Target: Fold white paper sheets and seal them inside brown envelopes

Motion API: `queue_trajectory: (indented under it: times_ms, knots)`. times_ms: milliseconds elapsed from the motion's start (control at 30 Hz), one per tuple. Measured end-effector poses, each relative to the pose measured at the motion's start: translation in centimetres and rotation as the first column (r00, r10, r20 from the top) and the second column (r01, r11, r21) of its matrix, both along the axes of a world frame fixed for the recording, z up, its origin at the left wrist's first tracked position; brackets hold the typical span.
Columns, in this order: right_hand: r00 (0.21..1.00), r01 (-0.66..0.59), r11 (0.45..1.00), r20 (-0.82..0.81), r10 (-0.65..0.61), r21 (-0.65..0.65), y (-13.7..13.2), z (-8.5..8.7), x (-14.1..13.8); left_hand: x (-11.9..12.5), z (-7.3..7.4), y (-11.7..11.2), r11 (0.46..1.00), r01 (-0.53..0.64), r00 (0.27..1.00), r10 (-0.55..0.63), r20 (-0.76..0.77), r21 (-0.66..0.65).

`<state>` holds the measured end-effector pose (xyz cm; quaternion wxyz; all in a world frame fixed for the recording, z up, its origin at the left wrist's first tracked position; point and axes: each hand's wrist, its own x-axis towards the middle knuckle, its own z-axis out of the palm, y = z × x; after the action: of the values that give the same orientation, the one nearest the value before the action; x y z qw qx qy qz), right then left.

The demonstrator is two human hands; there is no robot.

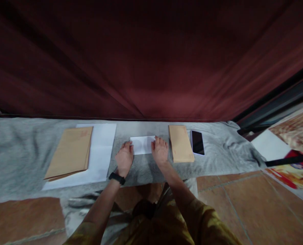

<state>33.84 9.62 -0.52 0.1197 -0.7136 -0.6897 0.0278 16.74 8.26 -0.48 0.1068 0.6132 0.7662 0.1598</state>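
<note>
A small white rectangle of paper (142,145), perhaps folded, lies in front of me on the grey cloth. My left hand (124,159), with a black band on its wrist, pinches the paper's left edge. At the right edge, my right hand (160,150) has its thumb and fingers closed on the paper, a fingertip near the top corner. Just right of that hand sits a stack of narrow brown envelopes (180,143). Larger brown envelopes (71,149) lie to the left, partly covering white paper sheets (102,149).
A phone (197,142) with a dark screen lies right of the narrow envelopes. Grey cloth (222,149) covers the long surface. Behind it hangs a dark red curtain (151,68). A dark metal frame (276,92) and printed packaging (294,173) are at the far right.
</note>
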Motion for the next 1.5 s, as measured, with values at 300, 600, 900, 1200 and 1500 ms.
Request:
queue_trajectory:
  times_ms: [300,600,900,1200,1500]
  knots:
    - [0.921,-0.388,0.921,-0.038,0.389,0.030,-2.0,-2.8,-1.7,0.1,-0.1,0.0,1.000,0.005,1.000,-0.005,-0.018,-0.004]
    - [0.926,-0.368,0.927,-0.059,0.373,0.075,-2.2,-4.3,-1.9,0.4,-0.2,-0.3,0.998,0.044,0.992,-0.038,-0.122,0.050]
    - [0.925,-0.368,0.929,-0.081,0.370,0.037,-2.1,-4.5,-1.9,2.3,-3.5,-1.9,0.928,0.330,0.944,-0.326,-0.055,0.173]
    - [0.958,-0.278,0.955,-0.036,0.284,0.106,-2.1,-4.8,-0.4,2.3,-4.3,-2.8,0.951,0.255,0.965,-0.238,-0.113,0.177]
    - [0.966,-0.258,0.959,0.009,0.259,0.116,-1.8,-5.2,1.6,4.1,-3.3,-1.0,0.951,0.245,0.967,-0.225,-0.120,0.191]
